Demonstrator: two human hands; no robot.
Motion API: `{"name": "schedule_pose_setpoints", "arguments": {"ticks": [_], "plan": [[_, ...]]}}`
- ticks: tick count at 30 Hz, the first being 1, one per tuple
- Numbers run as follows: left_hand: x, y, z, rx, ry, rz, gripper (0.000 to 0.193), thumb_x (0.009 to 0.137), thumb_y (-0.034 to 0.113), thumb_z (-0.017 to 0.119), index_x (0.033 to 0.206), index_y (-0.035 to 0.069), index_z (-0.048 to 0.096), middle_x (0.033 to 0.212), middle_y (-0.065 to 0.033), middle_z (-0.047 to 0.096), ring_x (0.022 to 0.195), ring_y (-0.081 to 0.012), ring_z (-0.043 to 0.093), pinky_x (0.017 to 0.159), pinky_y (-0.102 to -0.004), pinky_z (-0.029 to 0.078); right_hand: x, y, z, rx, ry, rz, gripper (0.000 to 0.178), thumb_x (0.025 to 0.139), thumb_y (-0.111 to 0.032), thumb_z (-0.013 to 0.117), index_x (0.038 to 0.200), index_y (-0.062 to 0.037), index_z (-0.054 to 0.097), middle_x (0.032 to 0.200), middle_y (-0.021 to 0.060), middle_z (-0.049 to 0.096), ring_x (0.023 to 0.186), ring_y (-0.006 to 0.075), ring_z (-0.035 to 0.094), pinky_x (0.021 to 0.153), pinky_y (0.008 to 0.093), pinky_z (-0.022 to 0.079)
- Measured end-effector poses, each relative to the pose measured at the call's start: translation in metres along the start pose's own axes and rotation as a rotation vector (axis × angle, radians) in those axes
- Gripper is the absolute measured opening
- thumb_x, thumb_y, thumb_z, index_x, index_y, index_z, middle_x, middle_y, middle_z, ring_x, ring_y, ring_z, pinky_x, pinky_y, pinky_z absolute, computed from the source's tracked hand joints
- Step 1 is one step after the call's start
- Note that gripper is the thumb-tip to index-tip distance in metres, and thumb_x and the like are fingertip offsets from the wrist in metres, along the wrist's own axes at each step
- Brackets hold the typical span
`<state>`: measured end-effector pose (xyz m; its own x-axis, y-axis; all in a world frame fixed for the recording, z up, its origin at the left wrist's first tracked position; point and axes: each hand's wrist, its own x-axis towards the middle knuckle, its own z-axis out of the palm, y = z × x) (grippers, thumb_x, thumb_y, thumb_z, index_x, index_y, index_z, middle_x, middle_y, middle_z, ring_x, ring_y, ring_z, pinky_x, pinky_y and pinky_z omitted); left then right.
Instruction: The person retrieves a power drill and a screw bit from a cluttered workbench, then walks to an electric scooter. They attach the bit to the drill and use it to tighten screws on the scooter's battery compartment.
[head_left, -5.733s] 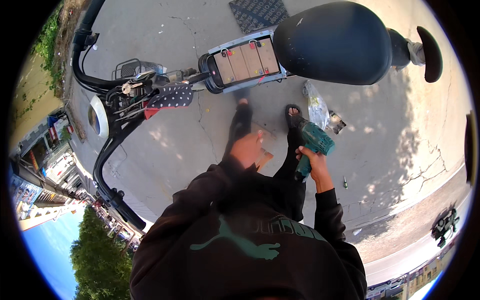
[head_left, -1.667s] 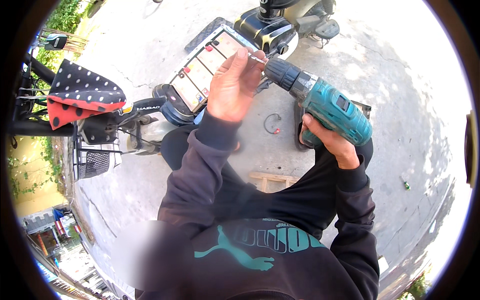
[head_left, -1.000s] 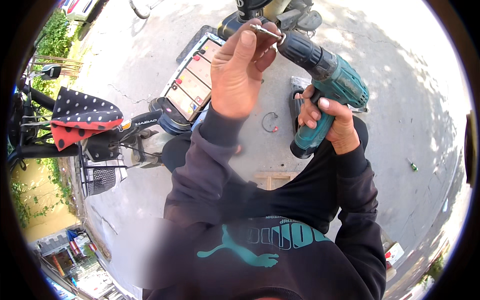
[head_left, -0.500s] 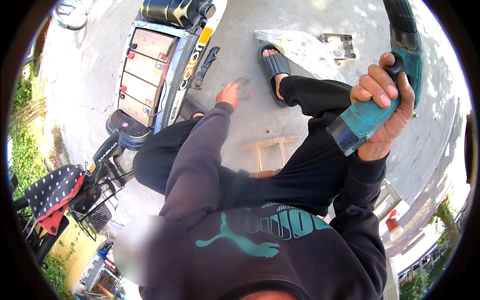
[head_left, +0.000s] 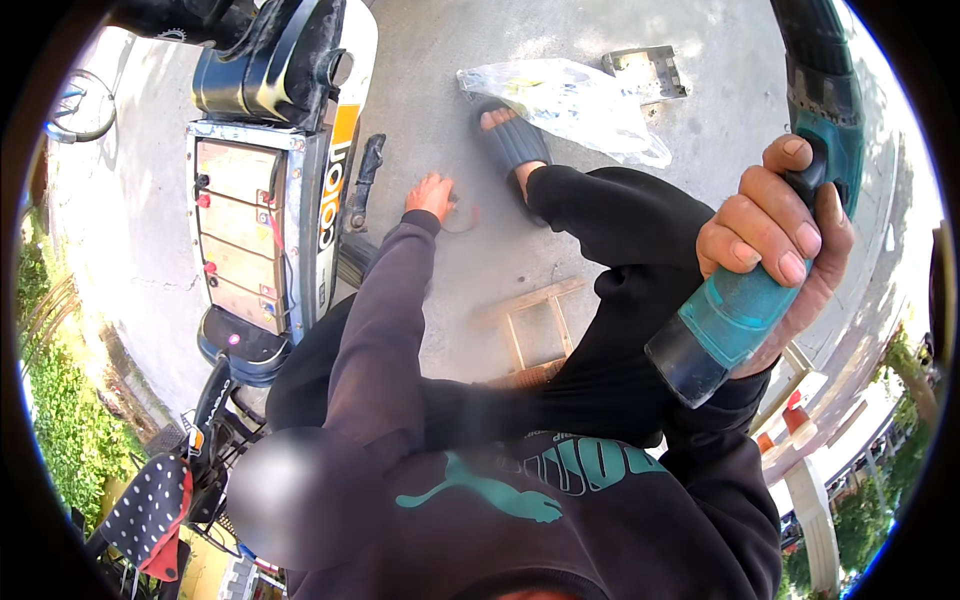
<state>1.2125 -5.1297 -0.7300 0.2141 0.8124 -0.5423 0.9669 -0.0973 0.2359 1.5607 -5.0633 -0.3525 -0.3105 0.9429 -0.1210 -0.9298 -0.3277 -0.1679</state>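
My right hand point(head_left: 770, 225) is closed around the grip of a teal and black power tool point(head_left: 745, 310), raised at the right; its upper end runs off toward the top edge. My left hand point(head_left: 430, 195) reaches low over the ground, fingers curled, beside an electric scooter point(head_left: 325, 190). By its fingers is a faint reddish loop, smeared, and what they hold cannot be made out. Left of that hand, the scooter's open compartment bears several tan batteries point(head_left: 238, 215) with red and black terminals.
A clear plastic bag point(head_left: 575, 100) lies by my sandalled foot point(head_left: 515, 140), with a grey metal tray point(head_left: 645, 75) behind it. A small wooden frame point(head_left: 535, 325) is between my legs. At the left are a polka-dot cloth point(head_left: 145, 510) and a bicycle wheel point(head_left: 80, 105).
The view has shifted, so the scooter sits further left. My left hand has moved left, nearer the scooter's side. The power tool stays in my right hand and appears lower.
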Motion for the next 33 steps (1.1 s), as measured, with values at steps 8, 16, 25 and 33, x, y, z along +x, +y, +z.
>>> {"name": "schedule_pose_setpoints", "arguments": {"ticks": [8,16,25,33], "plan": [[-0.107,0.025,-0.053,-0.799,-0.183,-0.139,0.027,0.090,0.020,0.070,0.104,0.000,0.059,0.083,-0.0077,0.067,0.075,-0.0152,0.063,0.068,-0.0326,0.051,-0.001,0.011,-0.005,-0.093,-0.071,0.135,0.037,0.097,-0.020,0.056,0.127,0.0015,0.050,0.081,0.0005,0.054,0.076,0.0121,0.058,0.084,0.0368,0.052],[-0.237,0.159,-0.258,-0.992,0.842,0.027,0.022,0.098,0.008,0.059,0.116,-0.003,0.061,0.089,-0.0004,0.066,0.070,-0.0015,0.051,0.056,-0.0249,0.043,-0.012,0.050,0.025,-0.320,-0.084,0.183,0.040,0.088,-0.014,0.069,0.122,0.0016,0.055,0.083,0.0061,0.062,0.076,0.0178,0.063,0.076,0.0378,0.054],[-0.268,0.187,-0.304,0.425,1.372,0.397,0.049,0.072,0.006,0.066,0.121,0.006,0.065,0.069,-0.0005,0.035,0.061,-0.0167,0.046,0.056,-0.0313,0.039,-0.012,0.118,0.044,-0.587,-0.172,0.049,0.056,0.080,-0.009,0.079,0.128,-0.0005,0.052,0.099,0.0082,0.065,0.094,0.0191,0.064,0.085,0.0338,0.054],[-0.283,0.173,-0.302,0.665,1.339,0.360,0.046,0.071,0.011,0.064,0.117,0.008,0.070,0.072,0.0009,0.036,0.063,-0.0136,0.044,0.057,-0.0293,0.033,-0.010,0.133,0.046,-0.648,-0.207,0.128,0.052,0.079,-0.003,0.077,0.125,-0.0002,0.053,0.098,0.0082,0.064,0.090,0.0193,0.065,0.083,0.0332,0.053]]}}
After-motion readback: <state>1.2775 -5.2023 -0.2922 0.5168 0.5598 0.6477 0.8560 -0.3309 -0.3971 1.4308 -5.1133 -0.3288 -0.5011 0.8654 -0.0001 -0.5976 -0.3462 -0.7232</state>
